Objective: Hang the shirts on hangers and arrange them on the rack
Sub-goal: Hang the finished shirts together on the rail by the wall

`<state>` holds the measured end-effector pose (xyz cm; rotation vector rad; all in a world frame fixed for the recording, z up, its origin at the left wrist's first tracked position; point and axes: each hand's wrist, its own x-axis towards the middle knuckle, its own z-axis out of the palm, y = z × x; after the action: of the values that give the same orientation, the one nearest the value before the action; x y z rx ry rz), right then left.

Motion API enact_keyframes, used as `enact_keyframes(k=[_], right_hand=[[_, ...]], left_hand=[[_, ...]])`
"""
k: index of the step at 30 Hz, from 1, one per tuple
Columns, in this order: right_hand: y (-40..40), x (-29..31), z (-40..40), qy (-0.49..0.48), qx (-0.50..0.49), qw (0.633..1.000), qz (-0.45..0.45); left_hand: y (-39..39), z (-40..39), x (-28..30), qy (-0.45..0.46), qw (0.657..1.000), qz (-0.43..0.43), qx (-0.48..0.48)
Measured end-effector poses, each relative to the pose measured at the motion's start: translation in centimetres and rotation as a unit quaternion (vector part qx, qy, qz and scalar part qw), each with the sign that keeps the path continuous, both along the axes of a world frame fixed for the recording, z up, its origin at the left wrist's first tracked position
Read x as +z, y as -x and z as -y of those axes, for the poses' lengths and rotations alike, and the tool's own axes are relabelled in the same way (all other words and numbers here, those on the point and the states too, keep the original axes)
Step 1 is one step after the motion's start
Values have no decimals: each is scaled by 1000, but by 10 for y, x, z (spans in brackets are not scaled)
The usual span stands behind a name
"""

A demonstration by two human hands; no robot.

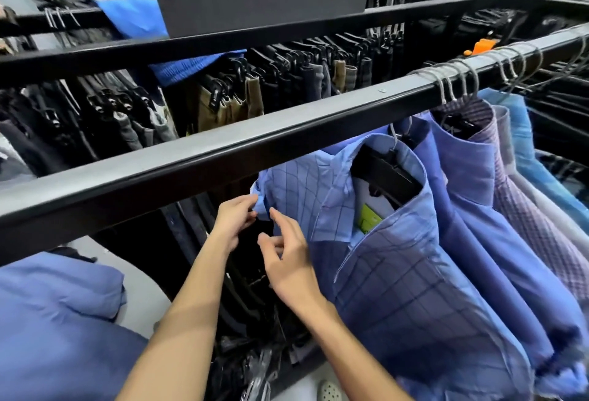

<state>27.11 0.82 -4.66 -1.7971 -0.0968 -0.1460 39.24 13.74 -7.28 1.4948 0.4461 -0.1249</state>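
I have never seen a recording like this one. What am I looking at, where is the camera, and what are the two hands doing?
There is one picture, taken by a wide-angle camera worn on the person's head, looking forward and down. No machine is involved: a person works with two bare hands in a clothing shop.

The black rail crosses the picture. The checked blue shirt is on a black hanger; whether its hook is on the rail is hidden. To its right hang more shirts.

The left hand pinches the edge of the checked shirt's front. The right hand is beside it with relaxed fingers and holds nothing.

At lower left lies another blue shirt, not yet hung. Behind the rail hang dark trousers.
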Motion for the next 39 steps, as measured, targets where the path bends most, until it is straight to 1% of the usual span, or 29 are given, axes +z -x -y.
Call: enact_keyframes(k=[4,7,8,11,14,15,18,19,20,22,24,26,27,29,30,32,35,36,37,39], right_hand=[[-3,-4,-1,23,-27,999,-4],[-2,-5,-5,56,-22,996,-70],[-1,-7,-7,67,-26,994,-85],[5,-12,-10,60,-41,993,-92],[13,-13,-10,43,-26,991,-126],[18,-14,-10,43,-24,991,-123],[35,-18,-11,60,-38,996,-55],[41,-19,-11,73,-42,996,-29],[45,-19,-11,86,-39,996,-3],[56,-19,-10,109,-25,993,48],[66,-17,-9,115,-25,989,95],[75,-18,-4,123,-36,983,133],[79,-20,1,134,-37,980,146],[86,-24,9,163,-30,974,158],[90,-26,12,168,-29,973,153],[98,-29,18,154,-25,979,133],[110,-28,25,146,-12,981,130],[113,-27,27,143,-9,981,132],[116,-26,28,141,-8,981,137],[123,-24,28,141,-9,979,151]], left_hand=[[49,7,13,57,998,23,-9],[89,9,12,83,993,62,-60],[101,10,12,79,991,76,-70],[127,1,6,8,989,114,-89],[142,-15,1,-83,982,136,-103],[147,-19,1,-114,978,145,-96],[159,-26,6,-197,958,204,-28],[162,-28,9,-214,949,228,-28],[165,-31,11,-223,941,250,-51],[169,-33,14,-239,925,268,-127],[175,-31,16,-285,899,273,-191],[182,-30,14,-344,871,275,-215],[189,-30,14,-357,871,262,-211],[202,-33,12,-364,882,232,-190],[209,-33,11,-370,881,230,-185],[220,-30,13,-382,868,252,-191],[232,-22,22,-416,828,317,-203],[237,-19,25,-420,821,335,-192],[242,-16,28,-413,825,346,-173],[254,-11,31,-380,851,342,-121]])
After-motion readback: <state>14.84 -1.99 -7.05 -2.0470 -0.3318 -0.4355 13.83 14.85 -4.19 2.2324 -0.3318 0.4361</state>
